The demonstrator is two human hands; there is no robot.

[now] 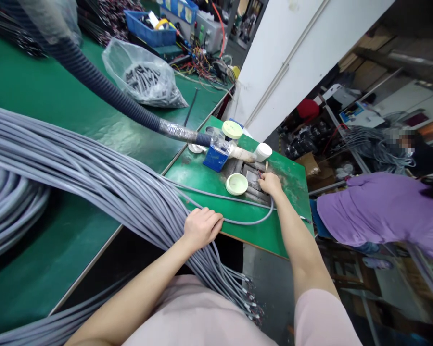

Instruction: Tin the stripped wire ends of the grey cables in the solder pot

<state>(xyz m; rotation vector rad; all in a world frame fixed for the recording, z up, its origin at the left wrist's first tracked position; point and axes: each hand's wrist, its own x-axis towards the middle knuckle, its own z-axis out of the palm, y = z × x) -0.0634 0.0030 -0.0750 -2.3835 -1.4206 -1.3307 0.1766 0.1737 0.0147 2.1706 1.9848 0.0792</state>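
A thick bundle of grey cables (94,178) lies across the green bench and hangs off its front edge. My left hand (201,227) rests curled on top of the bundle near that edge. One grey cable (238,199) loops from the bundle across the small green board (292,168) to my right hand (270,183). That hand pinches the cable's end at a dark metal fixture (253,179) set in the board.
A dark ribbed hose (94,79) runs down to a blue block (215,157) by the fixture. A pale green dish (237,184) sits beside it. A plastic bag of dark parts (144,79) lies behind. A person in purple (378,211) bends at the right.
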